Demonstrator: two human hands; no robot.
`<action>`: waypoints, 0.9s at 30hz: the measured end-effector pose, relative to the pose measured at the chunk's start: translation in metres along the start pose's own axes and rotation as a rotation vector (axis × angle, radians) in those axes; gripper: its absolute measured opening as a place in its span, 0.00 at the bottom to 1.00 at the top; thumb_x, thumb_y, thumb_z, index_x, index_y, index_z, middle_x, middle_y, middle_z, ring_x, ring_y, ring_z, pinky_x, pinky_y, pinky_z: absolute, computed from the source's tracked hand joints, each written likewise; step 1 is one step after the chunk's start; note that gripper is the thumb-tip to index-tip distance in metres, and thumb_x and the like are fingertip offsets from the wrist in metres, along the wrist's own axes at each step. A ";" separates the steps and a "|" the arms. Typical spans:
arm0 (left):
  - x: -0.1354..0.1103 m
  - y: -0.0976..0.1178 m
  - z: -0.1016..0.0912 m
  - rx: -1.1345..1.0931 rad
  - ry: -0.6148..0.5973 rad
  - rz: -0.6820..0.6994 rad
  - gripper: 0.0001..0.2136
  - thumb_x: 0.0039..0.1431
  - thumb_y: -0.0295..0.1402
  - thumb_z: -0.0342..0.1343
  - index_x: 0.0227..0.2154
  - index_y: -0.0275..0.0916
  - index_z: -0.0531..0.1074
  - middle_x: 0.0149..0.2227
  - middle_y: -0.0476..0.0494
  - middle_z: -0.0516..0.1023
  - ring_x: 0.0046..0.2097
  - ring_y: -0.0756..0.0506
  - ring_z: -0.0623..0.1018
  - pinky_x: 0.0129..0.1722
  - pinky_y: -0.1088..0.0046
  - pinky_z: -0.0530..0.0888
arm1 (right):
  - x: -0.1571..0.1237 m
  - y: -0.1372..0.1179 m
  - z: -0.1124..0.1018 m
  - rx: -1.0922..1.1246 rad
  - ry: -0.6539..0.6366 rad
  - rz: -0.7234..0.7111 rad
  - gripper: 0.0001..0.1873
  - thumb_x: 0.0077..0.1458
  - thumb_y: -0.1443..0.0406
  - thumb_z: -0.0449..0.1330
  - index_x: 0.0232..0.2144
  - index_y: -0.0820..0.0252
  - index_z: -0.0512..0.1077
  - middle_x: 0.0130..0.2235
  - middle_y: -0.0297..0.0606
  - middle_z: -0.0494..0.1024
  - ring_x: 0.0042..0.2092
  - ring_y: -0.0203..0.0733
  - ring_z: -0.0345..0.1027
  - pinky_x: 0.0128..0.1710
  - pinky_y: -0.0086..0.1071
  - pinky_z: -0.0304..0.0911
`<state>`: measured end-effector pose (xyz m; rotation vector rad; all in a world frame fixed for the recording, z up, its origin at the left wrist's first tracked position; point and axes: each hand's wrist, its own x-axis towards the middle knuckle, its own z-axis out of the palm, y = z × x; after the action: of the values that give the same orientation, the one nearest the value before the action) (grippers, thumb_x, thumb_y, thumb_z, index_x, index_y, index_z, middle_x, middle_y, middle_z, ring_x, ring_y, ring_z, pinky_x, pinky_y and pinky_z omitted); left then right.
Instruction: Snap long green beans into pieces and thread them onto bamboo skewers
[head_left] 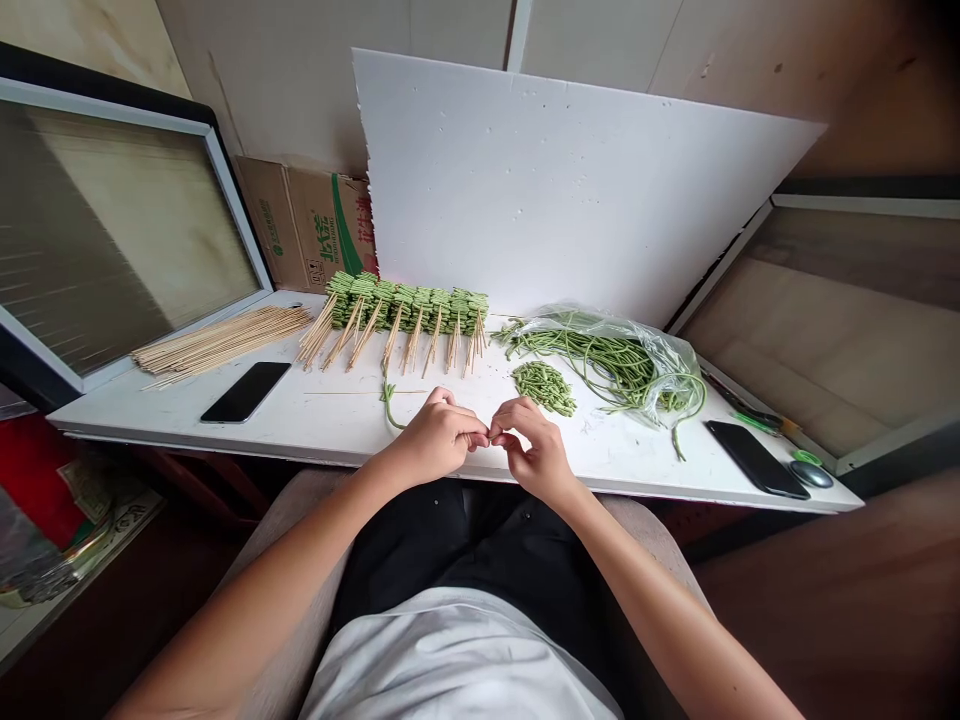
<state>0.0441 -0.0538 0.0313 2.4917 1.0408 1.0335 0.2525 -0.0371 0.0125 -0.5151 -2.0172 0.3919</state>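
Observation:
My left hand (437,436) and my right hand (534,448) meet at the near edge of the white board table (315,420), fingertips pinched together on something too small to make out. A long green bean (390,400) curls on the board just left of my left hand. A small pile of cut green bean pieces (545,386) lies just beyond my right hand. Finished skewers of folded green beans (409,310) stand in a row at the back. A heap of bare bamboo skewers (221,342) lies at the far left.
A clear plastic bag of long green beans (622,365) lies right of the pile. One black phone (246,391) rests on the left, another black phone (756,458) on the right beside a small round grey object (810,472). A white foam sheet (570,190) and a cardboard box (311,225) stand behind.

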 end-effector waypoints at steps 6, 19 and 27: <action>0.000 -0.007 0.002 0.026 -0.015 0.036 0.14 0.59 0.17 0.51 0.26 0.39 0.77 0.30 0.52 0.84 0.32 0.50 0.76 0.52 0.61 0.60 | -0.004 0.007 0.008 0.309 0.000 0.209 0.09 0.67 0.59 0.63 0.33 0.54 0.77 0.36 0.41 0.78 0.41 0.47 0.73 0.42 0.41 0.69; 0.001 -0.018 -0.010 -0.403 0.098 -0.145 0.11 0.70 0.38 0.61 0.38 0.37 0.83 0.33 0.44 0.81 0.27 0.50 0.74 0.32 0.72 0.72 | 0.002 0.072 -0.047 0.113 0.270 0.534 0.18 0.51 0.50 0.74 0.37 0.56 0.85 0.41 0.45 0.87 0.42 0.50 0.79 0.40 0.40 0.73; 0.004 -0.027 -0.011 -0.382 0.193 -0.188 0.18 0.75 0.44 0.52 0.52 0.41 0.82 0.45 0.38 0.78 0.42 0.45 0.79 0.40 0.70 0.77 | -0.014 0.139 -0.120 -0.287 0.320 0.764 0.19 0.51 0.53 0.70 0.37 0.62 0.86 0.39 0.50 0.88 0.41 0.55 0.81 0.46 0.44 0.74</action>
<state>0.0241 -0.0321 0.0287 1.9853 0.9960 1.2932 0.3914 0.0828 -0.0076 -1.4423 -1.5109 0.4357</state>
